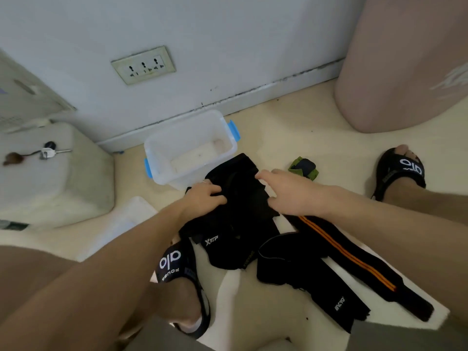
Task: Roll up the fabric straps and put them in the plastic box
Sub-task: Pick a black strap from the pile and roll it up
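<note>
The cream floor (291, 127) runs back to a pale wall (228, 34) carrying a socket plate (143, 65). The clear plastic box (162, 148) sits just beyond the black strap (240, 198) bunched on the floor. The left hand (205, 196) holds its edge in a curled grip; the right hand (291, 193) presses with fingers spread wide. Uneven tension risks a loose, crooked roll that springs open in the box.

Cream floor (291, 117) carries a clear plastic box (162, 150); black fabric straps (240, 214); a green roll (304, 168); a white sheet (266, 312).
</note>
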The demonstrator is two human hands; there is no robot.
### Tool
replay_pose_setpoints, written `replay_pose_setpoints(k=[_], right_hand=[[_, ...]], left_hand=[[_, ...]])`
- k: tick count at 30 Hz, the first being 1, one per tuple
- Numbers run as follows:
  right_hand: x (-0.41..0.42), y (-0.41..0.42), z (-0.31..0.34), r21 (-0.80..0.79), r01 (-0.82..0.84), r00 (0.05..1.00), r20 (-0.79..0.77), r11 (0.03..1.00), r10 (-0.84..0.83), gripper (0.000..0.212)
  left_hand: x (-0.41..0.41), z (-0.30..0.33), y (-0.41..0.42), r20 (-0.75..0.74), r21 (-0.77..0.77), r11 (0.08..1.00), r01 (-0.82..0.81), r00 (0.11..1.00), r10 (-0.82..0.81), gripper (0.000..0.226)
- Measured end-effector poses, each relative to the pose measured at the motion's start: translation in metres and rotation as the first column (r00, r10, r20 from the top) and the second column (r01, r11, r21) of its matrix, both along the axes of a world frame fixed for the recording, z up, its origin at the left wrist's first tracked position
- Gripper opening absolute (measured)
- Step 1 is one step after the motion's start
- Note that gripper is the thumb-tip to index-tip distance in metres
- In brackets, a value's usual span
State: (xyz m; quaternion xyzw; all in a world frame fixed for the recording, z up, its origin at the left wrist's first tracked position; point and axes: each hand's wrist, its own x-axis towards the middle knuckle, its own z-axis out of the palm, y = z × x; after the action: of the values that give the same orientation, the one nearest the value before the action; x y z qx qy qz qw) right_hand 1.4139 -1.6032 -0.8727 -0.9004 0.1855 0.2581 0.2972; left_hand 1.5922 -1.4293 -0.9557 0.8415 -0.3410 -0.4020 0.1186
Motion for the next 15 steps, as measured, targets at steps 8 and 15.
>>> replay_pose_setpoints(k=[8, 15], right_hand=[[0.006, 0.032, 0.055, 0.640, 0.142, 0.948, 0.132, 0.755, -0.291, 0.075], [-0.007, 0.025, 0.071, 0.651, 0.103, 0.964, 0.121, 0.752, -0.236, 0.035]], left_hand=[[-0.040, 0.152, -0.008, -0.276, -0.165, 0.986, 0.024, 0.959, -0.069, 0.034], [-0.041, 0.189, 0.014, -0.130, -0.122, 0.978, 0.170, 0.974, -0.186, 0.032]])
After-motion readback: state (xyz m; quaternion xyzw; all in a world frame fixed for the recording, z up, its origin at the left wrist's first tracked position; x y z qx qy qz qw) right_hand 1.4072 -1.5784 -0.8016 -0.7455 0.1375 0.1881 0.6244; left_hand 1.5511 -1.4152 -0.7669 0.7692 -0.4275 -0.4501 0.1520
